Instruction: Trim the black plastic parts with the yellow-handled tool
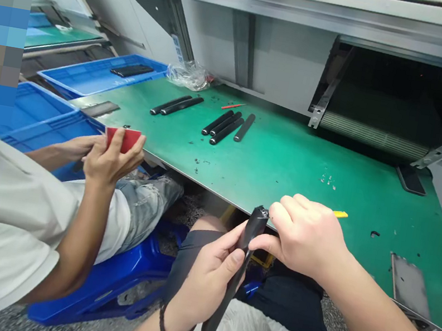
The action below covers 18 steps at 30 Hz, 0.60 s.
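Observation:
My left hand (pixel 213 277) is wrapped round a long black plastic bar (pixel 227 301), held at a slant over my lap with its open, rough-looking end up. Close against that upper end is my right hand (pixel 304 236), its fingers curled and its thumb pressed on the bar's side. From behind the right fist pokes a slim yellow tool (pixel 340 214); the rest of it is hidden by the fingers. Similar black bars (pixel 226 128) lie in a group on the green table, with two more black bars (pixel 177 105) farther left.
Left of me a co-worker's hands (pixel 110 155) hold a red block. Blue crates (pixel 86 81) stand beyond. On the green table (pixel 273 157) are a red stick tool (pixel 233 106), black scraps, a phone (pixel 411 180) and a grey plate (pixel 410 285). A shelf (pixel 273 5) overhangs the back.

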Each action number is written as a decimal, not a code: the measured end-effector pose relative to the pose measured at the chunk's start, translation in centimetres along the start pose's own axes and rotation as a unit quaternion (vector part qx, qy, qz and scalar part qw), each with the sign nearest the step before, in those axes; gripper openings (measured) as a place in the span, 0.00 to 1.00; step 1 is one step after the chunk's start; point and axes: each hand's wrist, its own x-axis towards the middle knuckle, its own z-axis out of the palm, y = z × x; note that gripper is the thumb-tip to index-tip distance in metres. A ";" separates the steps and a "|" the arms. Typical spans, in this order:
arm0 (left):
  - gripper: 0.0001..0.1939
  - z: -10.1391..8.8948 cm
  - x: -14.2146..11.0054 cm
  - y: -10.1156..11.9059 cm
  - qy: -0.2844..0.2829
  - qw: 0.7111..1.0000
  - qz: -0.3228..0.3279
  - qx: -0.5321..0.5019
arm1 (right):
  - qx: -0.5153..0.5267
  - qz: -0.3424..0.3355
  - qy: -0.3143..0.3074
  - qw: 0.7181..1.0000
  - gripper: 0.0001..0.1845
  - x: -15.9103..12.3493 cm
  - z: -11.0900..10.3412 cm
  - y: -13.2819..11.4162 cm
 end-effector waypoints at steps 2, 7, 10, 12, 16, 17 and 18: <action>0.36 0.1 0.0 -0.2 -0.028 0.999 0.016 0.023 | -0.007 0.000 0.002 1.000 0.37 0.0 -0.1 -0.1; 0.37 0.5 0.0 -0.6 -0.042 0.999 0.020 0.010 | -0.019 0.001 0.019 1.000 0.35 -0.3 0.0 -0.4; 0.36 0.6 0.2 -0.8 -0.040 0.999 0.018 0.003 | -0.026 0.005 0.034 0.999 0.33 -0.7 0.4 -0.7; 0.37 0.7 0.2 -0.8 -0.034 0.999 0.018 0.003 | -0.030 0.009 0.044 0.999 0.32 -1.0 0.7 -1.0; 0.35 1.1 0.4 -0.8 -0.004 1.000 -0.006 0.007 | -0.022 0.037 0.053 0.998 0.32 -1.5 1.4 -1.6; 0.35 1.2 0.4 -0.8 0.005 1.000 -0.015 0.009 | -0.016 0.041 0.050 0.998 0.32 -1.5 1.5 -1.8; 0.34 1.3 0.5 -0.7 0.013 1.000 -0.020 0.011 | -0.007 0.044 0.045 0.998 0.32 -1.6 1.7 -2.0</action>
